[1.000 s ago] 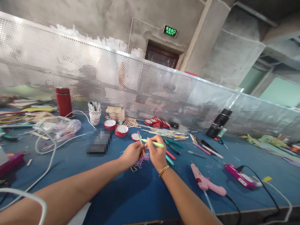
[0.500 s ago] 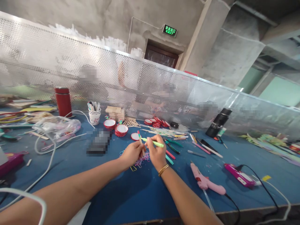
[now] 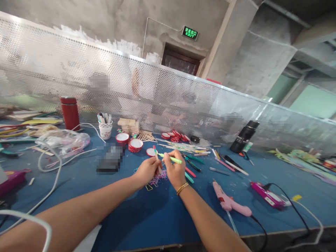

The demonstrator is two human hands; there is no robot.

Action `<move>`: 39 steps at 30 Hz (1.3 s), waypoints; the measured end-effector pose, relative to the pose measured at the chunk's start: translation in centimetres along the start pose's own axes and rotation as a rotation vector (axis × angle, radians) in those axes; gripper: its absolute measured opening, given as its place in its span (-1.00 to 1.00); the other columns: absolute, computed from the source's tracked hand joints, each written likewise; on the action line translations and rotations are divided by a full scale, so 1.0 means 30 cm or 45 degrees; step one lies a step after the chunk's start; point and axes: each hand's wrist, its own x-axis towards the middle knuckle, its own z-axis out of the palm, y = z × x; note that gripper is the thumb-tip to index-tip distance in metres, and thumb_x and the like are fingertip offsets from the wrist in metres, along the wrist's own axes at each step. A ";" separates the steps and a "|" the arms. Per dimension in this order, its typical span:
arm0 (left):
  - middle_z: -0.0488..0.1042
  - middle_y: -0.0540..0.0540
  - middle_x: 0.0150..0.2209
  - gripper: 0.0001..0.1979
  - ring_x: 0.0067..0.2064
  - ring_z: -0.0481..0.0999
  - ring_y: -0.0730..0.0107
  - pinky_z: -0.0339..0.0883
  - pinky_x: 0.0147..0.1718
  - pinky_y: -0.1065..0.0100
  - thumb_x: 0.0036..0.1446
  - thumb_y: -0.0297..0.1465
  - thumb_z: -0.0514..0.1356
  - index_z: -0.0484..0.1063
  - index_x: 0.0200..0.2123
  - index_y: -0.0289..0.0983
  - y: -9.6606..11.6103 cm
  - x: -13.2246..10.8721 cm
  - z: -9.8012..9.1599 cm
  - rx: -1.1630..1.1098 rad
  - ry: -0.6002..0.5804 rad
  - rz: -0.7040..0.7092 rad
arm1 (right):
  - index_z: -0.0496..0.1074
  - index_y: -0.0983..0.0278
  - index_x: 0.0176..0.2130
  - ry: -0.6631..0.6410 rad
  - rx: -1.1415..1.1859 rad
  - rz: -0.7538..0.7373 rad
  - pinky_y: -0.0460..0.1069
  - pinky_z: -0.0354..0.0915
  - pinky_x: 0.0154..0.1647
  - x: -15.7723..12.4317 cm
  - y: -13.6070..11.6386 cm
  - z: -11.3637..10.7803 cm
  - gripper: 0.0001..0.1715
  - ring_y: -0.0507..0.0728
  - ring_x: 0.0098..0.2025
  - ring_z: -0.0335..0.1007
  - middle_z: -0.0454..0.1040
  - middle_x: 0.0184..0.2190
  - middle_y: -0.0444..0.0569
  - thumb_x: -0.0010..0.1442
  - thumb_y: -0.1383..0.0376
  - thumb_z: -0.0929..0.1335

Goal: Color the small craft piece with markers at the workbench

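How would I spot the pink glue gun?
Find the blue table, then the right hand with the gold bracelet. The pale pink glue gun lies just right of that forearm. Its neighbour further right, the magenta glue gun, is darker.

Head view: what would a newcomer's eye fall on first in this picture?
First, the two hands in the middle of the blue table: the left hand holds a wooden stick and the right hand a green pen. Next, the pink glue gun to the right and the red flask at the far left.
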 end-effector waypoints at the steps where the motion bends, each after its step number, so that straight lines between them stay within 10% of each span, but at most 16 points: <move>1: 0.27 0.06 -0.67 -0.62 -0.62 0.22 0.50 0.04 -0.60 0.43 0.09 -0.05 0.06 0.32 -0.49 -0.26 0.002 -0.001 0.001 -0.005 -0.001 -0.004 | 0.26 0.23 -0.43 0.016 -0.008 -0.004 -0.03 0.29 -0.31 0.000 0.002 0.000 -0.74 0.06 -0.45 0.37 0.43 -0.53 -0.12 0.24 0.17 0.28; 39: 0.25 0.07 -0.70 -0.64 -0.65 0.20 0.52 0.00 -0.64 0.45 0.05 -0.07 0.10 0.32 -0.51 -0.27 0.026 -0.011 0.007 -0.070 0.015 -0.035 | 0.26 0.23 -0.43 0.006 -0.014 -0.016 -0.04 0.26 -0.32 0.000 0.009 0.005 -0.76 0.06 -0.45 0.36 0.42 -0.53 -0.14 0.24 0.19 0.30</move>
